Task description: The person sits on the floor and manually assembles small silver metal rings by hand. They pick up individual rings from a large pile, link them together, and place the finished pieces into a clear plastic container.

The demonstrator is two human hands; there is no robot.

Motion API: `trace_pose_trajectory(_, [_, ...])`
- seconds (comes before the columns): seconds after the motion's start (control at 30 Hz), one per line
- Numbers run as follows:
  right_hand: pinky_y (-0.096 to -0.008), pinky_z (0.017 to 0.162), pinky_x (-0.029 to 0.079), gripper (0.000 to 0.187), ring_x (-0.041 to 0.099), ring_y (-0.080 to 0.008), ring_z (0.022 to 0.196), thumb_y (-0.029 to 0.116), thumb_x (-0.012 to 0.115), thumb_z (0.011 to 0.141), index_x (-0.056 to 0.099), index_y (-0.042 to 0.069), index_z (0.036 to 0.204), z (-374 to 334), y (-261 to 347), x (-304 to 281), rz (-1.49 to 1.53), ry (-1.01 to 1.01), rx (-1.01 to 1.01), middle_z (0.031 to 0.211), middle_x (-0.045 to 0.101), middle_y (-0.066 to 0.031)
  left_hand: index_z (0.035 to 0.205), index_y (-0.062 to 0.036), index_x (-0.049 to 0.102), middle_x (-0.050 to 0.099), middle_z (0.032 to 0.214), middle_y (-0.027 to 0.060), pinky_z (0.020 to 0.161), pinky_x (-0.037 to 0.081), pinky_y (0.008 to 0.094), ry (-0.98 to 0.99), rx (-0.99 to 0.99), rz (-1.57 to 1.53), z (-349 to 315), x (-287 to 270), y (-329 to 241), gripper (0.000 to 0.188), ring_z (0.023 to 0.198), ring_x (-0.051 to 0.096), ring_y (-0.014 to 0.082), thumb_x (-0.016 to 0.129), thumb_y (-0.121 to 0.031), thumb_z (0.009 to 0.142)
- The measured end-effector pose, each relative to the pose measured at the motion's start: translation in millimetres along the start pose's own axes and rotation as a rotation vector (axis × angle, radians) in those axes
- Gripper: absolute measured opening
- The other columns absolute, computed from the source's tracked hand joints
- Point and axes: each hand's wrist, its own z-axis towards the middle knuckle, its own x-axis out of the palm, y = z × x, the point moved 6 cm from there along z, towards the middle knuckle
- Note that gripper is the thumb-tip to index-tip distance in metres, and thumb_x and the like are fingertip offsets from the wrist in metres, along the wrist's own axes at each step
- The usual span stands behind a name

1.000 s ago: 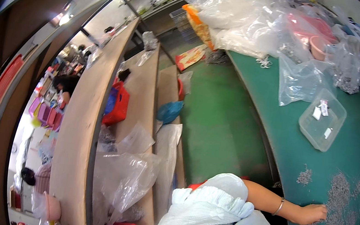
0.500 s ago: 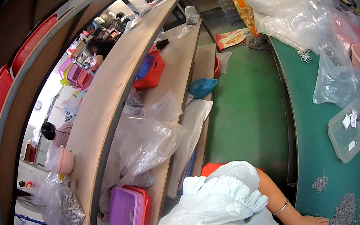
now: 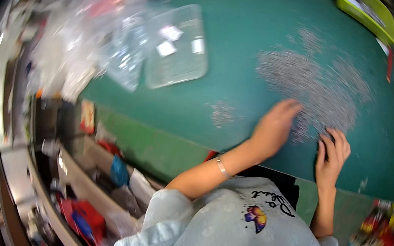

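Left hand (image 3: 276, 126) and right hand (image 3: 334, 152), half-curled, holds unclear, seemingly sort grey pieces (image 3: 293, 72) right of centre, next needing fingertip precision.

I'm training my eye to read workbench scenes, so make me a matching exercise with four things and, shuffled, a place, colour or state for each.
Column one
1. Clear box
2. Bracelet
3. Tray
4. Large spread of grey pieces

Column two
A. Yellow-green, at the right of the table, beyond the pieces
B. In front of the left hand and the right hand
C. See-through, with white slips in it
D. Around the left forearm

Pairs: 1-C, 2-D, 3-A, 4-B
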Motion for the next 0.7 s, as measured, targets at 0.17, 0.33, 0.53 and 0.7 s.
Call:
trace_pose_trajectory(0.17, [-0.0457, 0.101, 0.035, 0.025, 0.051, -0.0331, 0.124, 0.004, 0.068, 0.082, 0.068, 0.005, 0.108, -12, 11, -7, 0.043, 0.025, 0.013, 0.124, 0.061, -0.0097, 0.118, -0.0027, 0.064, 0.058, 0.129, 0.0137, 0.093, 0.046, 0.0442, 0.198, 0.124, 0.179, -11, 3, -27, 0.037, 0.117, 0.055, 0.0363, 0.064, 0.003, 0.081])
trace_pose_trajectory(0.33, [-0.0511, 0.103, 0.036, 0.032, 0.047, -0.0328, 0.132, 0.008, 0.071, 0.081, 0.067, 0.005, 0.113, -20, 15, 4, 0.096, 0.213, -0.046, 0.129, 0.06, -0.0102, 0.113, -0.0074, 0.067, 0.056, 0.128, 0.0103, 0.091, 0.039, 0.0416, 0.41, 0.3, 0.41, -26, 13, -32, 0.033, 0.116, 0.052, 0.0298, 0.065, -0.004, 0.08])
trace_pose_trajectory(0.53, [-0.0459, 0.099, 0.04, 0.028, 0.053, -0.0318, 0.126, 0.004, 0.072, 0.079, 0.068, 0.005, 0.107, 6, -20, 0, -0.001, 0.048, -0.071, 0.121, 0.063, -0.0094, 0.111, -0.0063, 0.068, 0.056, 0.125, 0.012, 0.09, 0.04, 0.0416, 0.312, 0.231, 0.6, 14, -6, -20, 0.029, 0.111, 0.053, 0.0318, 0.063, -0.002, 0.082])
trace_pose_trajectory(0.7, [-0.0452, 0.098, 0.041, 0.027, 0.055, -0.0319, 0.121, 0.005, 0.073, 0.078, 0.068, 0.005, 0.105, 9, -13, -9, -0.028, -0.075, 0.003, 0.117, 0.063, -0.0088, 0.114, -0.0024, 0.065, 0.055, 0.122, 0.0144, 0.091, 0.043, 0.0414, 0.29, 0.054, 0.446, 4, -32, -23, 0.03, 0.109, 0.053, 0.0326, 0.068, -0.002, 0.084])
